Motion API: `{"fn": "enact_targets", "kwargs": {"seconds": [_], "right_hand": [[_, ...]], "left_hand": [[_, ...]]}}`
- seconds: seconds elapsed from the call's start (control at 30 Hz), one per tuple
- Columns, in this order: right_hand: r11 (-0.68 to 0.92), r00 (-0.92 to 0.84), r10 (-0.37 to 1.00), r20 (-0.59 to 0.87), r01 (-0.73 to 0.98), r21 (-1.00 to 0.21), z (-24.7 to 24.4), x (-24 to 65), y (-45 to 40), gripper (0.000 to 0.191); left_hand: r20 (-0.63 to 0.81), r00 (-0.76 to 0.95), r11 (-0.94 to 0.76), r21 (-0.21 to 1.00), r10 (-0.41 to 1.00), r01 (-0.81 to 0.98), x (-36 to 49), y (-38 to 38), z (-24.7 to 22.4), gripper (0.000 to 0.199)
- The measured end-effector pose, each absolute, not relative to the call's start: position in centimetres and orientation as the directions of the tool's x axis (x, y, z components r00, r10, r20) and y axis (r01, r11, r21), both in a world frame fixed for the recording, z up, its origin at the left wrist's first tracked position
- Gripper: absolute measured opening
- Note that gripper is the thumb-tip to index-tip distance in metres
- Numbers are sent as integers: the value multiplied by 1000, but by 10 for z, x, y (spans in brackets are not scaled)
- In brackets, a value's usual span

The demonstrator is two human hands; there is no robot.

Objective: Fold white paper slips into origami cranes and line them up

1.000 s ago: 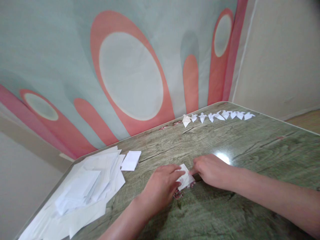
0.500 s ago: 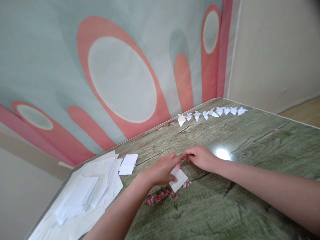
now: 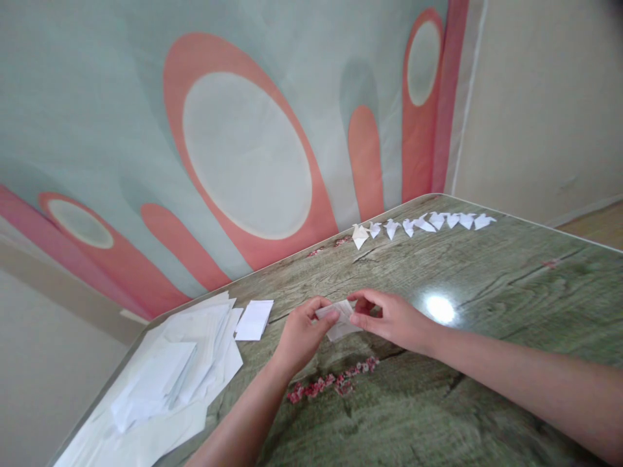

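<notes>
Between my two hands is a small folded piece of white paper [image 3: 342, 327], tilted and lifted off the tabletop. My left hand [image 3: 307, 326] pinches its left edge, thumb on the near face. On the other side, my right hand [image 3: 382, 316] grips the right edge between thumb and fingers. The fingers partly cover the paper, so its exact folds are hard to make out. Along the far edge of the table stands a row of several white folded paper birds [image 3: 391, 228].
A loose pile of white paper sheets [image 3: 160, 383] covers the table's left side, with a small stack of cut paper [image 3: 254, 320] beside it. The wood-patterned table [image 3: 487, 389] bears a printed pink flower pattern [image 3: 316, 387]. A patterned curtain [image 3: 146, 97] hangs behind.
The folded paper has come up off the table and turned. My left hand has rotated to hold its left edge, and my right hand has closed on its right edge.
</notes>
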State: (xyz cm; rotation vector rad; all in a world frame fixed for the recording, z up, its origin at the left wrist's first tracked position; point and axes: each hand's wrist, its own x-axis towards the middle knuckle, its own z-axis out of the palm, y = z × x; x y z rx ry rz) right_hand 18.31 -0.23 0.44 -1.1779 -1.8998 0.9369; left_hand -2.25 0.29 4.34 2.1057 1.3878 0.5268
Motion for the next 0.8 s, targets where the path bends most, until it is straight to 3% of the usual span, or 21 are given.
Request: {"fn": "enact_targets", "kwargs": {"seconds": [0.1,0.2,0.3,0.37,0.47,0.57,0.8], "right_hand": [[389,-325,907,269,399,-830,10,178,-12,22],[546,-313,838,448,466,-697,6,177,-16,12],[714,-418,692,589,514,-475,1,179,-17,16],[777,-500,608,617,536,-330,0,179,-18,17],[820,-599,532,598,540,-189,0,178,-22,15],[851,-699,498,513,508,-135,-2,178,-23,14],[838,-787,546,288,508,-202,-10,175,-22,13]], "left_hand": [[132,275,-272,773,952,573,-19,-4,36,17],[232,294,-365,733,927,574,-18,-16,32,9],[429,463,-629,470,776,619,-22,-28,33,10],[466,600,-746,242,650,621,-27,-34,33,16],[415,689,-777,71,594,626,-35,-39,27,15],[317,703,-755,73,637,651,-41,-41,16,16],[2,696,-696,-18,718,718,-35,-53,19,11]]}}
